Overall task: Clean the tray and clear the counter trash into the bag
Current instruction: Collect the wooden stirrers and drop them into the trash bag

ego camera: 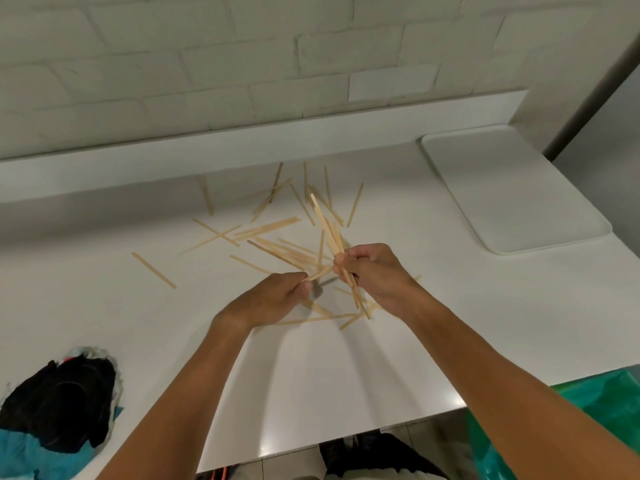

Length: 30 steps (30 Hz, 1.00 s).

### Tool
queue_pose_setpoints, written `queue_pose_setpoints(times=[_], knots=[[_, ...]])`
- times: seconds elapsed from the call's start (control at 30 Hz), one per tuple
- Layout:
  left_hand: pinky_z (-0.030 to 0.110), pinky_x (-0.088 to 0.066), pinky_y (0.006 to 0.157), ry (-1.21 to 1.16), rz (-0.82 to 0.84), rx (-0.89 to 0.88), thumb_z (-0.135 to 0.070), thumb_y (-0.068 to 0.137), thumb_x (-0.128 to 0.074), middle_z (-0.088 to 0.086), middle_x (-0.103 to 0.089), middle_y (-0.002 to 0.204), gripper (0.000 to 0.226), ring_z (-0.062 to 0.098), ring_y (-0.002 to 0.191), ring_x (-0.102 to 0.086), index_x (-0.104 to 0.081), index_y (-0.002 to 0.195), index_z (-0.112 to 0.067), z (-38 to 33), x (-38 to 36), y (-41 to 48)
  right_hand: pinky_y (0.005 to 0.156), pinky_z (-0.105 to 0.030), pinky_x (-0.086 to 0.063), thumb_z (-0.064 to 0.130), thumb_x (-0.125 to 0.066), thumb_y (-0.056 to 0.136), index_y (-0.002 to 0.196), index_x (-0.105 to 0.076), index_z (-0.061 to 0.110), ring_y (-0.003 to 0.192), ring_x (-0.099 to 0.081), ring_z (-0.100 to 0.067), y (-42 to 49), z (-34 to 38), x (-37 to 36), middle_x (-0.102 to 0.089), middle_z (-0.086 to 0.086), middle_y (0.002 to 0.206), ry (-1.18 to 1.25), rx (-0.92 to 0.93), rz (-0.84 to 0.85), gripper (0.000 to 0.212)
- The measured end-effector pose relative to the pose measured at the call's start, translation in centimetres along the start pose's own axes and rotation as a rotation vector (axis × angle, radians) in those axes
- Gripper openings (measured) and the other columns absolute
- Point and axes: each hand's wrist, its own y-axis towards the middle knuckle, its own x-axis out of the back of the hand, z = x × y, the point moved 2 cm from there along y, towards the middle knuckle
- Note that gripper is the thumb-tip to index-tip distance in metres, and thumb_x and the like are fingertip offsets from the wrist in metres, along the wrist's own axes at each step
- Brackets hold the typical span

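Several thin wooden sticks (266, 228) lie scattered across the middle of the white counter (398, 348). My right hand (374, 275) grips a small bundle of sticks (327, 225) that fans up and away from it. My left hand (277, 299) pinches one stick (318, 273) whose far end reaches the right hand's fingers. More sticks lie under and between both hands. A white tray (512, 188) sits bare at the back right of the counter. A green bag (588, 420) hangs off the counter's front right corner.
A heap of black, white and blue cloths (59, 410) lies at the counter's front left. A white brick wall with a ledge (242, 140) closes the back. A dark object stands on the tiled floor (381, 455) below the counter edge.
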Motion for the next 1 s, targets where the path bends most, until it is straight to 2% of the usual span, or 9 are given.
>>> queue_pose_setpoints(times=[0.07,0.17,0.27,0.33,0.47,0.67,0.87,0.93,1.0], knots=[[0.033,-0.042,0.068,-0.046,-0.059,-0.009,-0.045,0.102,-0.033,-0.009,-0.05,0.071,0.037,0.011,0.066,-0.046,-0.05,0.077,-0.025,0.4,-0.4,0.5,0.08,-0.025,-0.055,0.008,-0.066,0.091,0.094,-0.07,-0.005,0.08,-0.07,-0.017,-0.2,0.0,0.3,-0.071,-0.012,0.082,0.02,0.017,-0.035,0.014],[0.034,-0.041,0.068,-0.067,-0.147,0.032,-0.045,0.097,-0.032,-0.01,-0.051,0.071,0.033,0.013,0.068,-0.048,-0.048,0.071,-0.033,0.9,-0.6,1.2,0.076,-0.023,-0.055,0.008,-0.064,0.091,0.088,-0.071,0.001,0.077,-0.07,-0.016,-0.3,0.3,2.0,-0.071,-0.008,0.075,-0.07,0.092,-0.222,0.01],[0.034,-0.043,0.073,-0.058,-0.185,0.053,-0.026,0.102,-0.035,-0.005,-0.057,0.08,0.031,0.018,0.078,-0.053,-0.052,0.076,-0.025,0.2,-0.9,1.9,0.071,-0.02,-0.054,0.011,-0.066,0.089,0.082,-0.07,0.006,0.069,-0.069,-0.007,-0.7,0.0,4.6,-0.071,-0.004,0.071,-0.273,0.16,-0.367,0.01],[0.036,-0.046,0.077,-0.061,-0.194,0.045,-0.023,0.103,-0.035,-0.001,-0.06,0.084,0.03,0.019,0.083,-0.056,-0.056,0.081,-0.019,-0.7,-1.1,2.5,0.064,-0.015,-0.049,0.011,-0.065,0.089,0.08,-0.069,0.008,0.062,-0.065,-0.002,-1.5,-0.3,5.6,-0.071,-0.004,0.072,-0.395,0.178,-0.385,0.01],[0.03,-0.044,0.078,-0.037,-0.147,0.01,-0.021,0.104,-0.035,-0.004,-0.059,0.091,0.03,0.014,0.087,-0.057,-0.059,0.09,-0.011,-4.7,-2.6,4.4,0.068,-0.022,-0.053,0.008,-0.066,0.088,0.074,-0.068,0.012,0.069,-0.069,-0.013,-4.1,-1.8,9.5,-0.07,-0.002,0.068,-0.437,0.178,-0.446,0.015],[0.029,-0.044,0.074,0.071,-0.038,-0.097,-0.019,0.102,-0.034,-0.003,-0.06,0.086,0.028,0.015,0.082,-0.057,-0.057,0.086,-0.015,-12.5,-7.8,7.5,0.071,-0.023,-0.057,0.004,-0.067,0.087,0.076,-0.071,0.01,0.072,-0.069,-0.011,-11.2,-3.8,19.2,-0.072,-0.002,0.071,-0.369,0.165,-0.621,0.013],[0.021,-0.039,0.066,0.195,0.145,-0.226,-0.02,0.104,-0.03,-0.002,-0.06,0.096,0.03,0.009,0.08,-0.054,-0.058,0.095,-0.015,-23.9,-18.6,9.8,0.071,-0.028,-0.057,0.013,-0.07,0.087,0.078,-0.073,0.015,0.073,-0.068,-0.014,-22.0,-8.4,31.4,-0.072,0.003,0.073,-0.369,0.075,-0.88,0.01],[0.027,-0.041,0.07,0.207,0.215,-0.241,-0.022,0.104,-0.029,0.001,-0.059,0.098,0.031,0.015,0.085,-0.055,-0.058,0.097,-0.015,-27.9,-23.2,9.7,0.068,-0.036,-0.055,0.016,-0.072,0.084,0.073,-0.074,0.015,0.068,-0.068,-0.021,-25.8,-10.7,34.8,-0.072,-0.001,0.069,-0.346,0.018,-0.972,0.012],[0.032,-0.046,0.077,0.221,0.282,-0.262,-0.024,0.103,-0.03,0.006,-0.061,0.102,0.03,0.021,0.09,-0.057,-0.058,0.098,-0.012,-31.3,-27.8,9.5,0.063,-0.035,-0.052,0.018,-0.072,0.085,0.07,-0.074,0.016,0.063,-0.064,-0.021,-29.3,-13.1,37.6,-0.071,-0.003,0.068,-0.317,-0.041,-1.037,0.015]])
